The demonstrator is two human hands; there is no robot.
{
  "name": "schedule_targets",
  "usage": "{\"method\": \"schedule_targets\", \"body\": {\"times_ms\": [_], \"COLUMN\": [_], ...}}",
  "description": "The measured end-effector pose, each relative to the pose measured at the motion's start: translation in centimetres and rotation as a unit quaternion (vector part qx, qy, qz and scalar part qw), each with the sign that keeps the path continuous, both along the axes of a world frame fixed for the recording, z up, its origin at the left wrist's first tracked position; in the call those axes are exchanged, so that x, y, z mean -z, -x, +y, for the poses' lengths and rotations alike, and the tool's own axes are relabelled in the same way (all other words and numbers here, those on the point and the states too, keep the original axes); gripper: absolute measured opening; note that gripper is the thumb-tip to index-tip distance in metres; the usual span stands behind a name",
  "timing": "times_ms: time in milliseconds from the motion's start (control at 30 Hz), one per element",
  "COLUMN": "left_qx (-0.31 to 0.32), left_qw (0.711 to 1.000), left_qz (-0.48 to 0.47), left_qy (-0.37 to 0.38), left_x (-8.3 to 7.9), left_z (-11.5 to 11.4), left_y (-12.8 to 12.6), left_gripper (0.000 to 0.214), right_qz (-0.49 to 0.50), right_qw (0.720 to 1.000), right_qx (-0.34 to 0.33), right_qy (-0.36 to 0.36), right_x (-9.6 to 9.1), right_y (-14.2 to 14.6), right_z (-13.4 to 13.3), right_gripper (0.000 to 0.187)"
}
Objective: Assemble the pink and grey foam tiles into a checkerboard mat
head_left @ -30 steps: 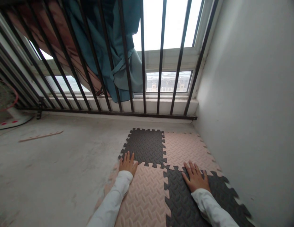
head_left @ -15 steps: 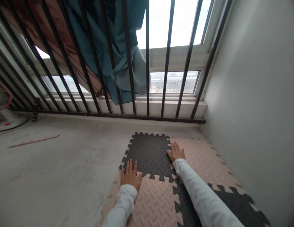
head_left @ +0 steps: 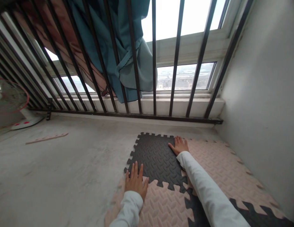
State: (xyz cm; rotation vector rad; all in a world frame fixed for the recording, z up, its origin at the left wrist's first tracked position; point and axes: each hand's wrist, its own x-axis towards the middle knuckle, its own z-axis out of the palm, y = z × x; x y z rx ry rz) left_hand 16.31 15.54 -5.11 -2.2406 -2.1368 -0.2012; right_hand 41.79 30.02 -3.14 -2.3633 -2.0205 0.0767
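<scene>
Interlocking foam mat tiles lie on the concrete floor in the corner. My left hand (head_left: 136, 181) lies flat, fingers stretched, across the seam between the far dark tile (head_left: 156, 160) and the near pink tile (head_left: 165, 205). My right hand (head_left: 178, 145) lies flat with fingers spread on the seam between that dark tile and the far pink tile (head_left: 213, 164). A second dark tile (head_left: 255, 214) sits at the near right, partly hidden by my right sleeve. Neither hand holds anything.
A black barred railing (head_left: 153, 63) and a window sill run along the far side, with a teal cloth (head_left: 123, 50) hanging over the bars. A white wall (head_left: 267, 94) borders the mats on the right. A fan (head_left: 11, 104) and a wooden strip (head_left: 47, 138) are at the left.
My right hand left the near dark tile and went forward and left to the seam beside the far dark tile. My left hand stayed on its seam. The view shifted left.
</scene>
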Motion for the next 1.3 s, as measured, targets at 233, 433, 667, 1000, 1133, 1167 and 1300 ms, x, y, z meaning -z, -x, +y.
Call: {"method": "schedule_targets", "body": {"times_ms": [233,433,667,1000,1133,1167,1300], "left_qx": [-0.007,-0.002,0.024,0.144,0.197,0.209,0.209], "left_qw": [1.0,1.0,0.999,0.982,0.965,0.96,0.958], "left_qz": [0.001,-0.013,-0.033,-0.079,-0.09,-0.088,-0.062], "left_qy": [0.03,0.013,0.028,0.094,0.15,0.163,0.188], "left_x": [0.1,0.2,-0.9,-1.5,-3.3,-3.7,-5.0], "left_z": [0.3,0.3,-0.2,-10.6,-17.0,-18.5,-23.3], "left_y": [-0.2,-0.3,-0.5,-1.8,-1.7,-1.4,-0.3], "left_gripper": [0.055,0.055,0.053,0.054,0.061,0.064,0.076], "right_qz": [-0.01,-0.001,0.018,0.047,0.052,0.053,0.048], "right_qw": [1.0,1.0,0.996,0.987,0.986,0.986,0.988], "right_qx": [0.027,0.0,-0.05,-0.106,-0.119,-0.12,-0.115], "right_qy": [0.0,0.023,0.073,0.113,0.104,0.101,0.093], "right_x": [-0.2,-0.1,-0.9,-2.3,-2.3,-2.4,-2.6], "right_y": [0.7,2.1,4.9,7.6,7.9,8.0,7.9], "right_z": [-1.3,-6.1,-17.2,-30.9,-34.9,-35.9,-40.8], "right_gripper": [0.083,0.08,0.071,0.066,0.069,0.069,0.064]}}
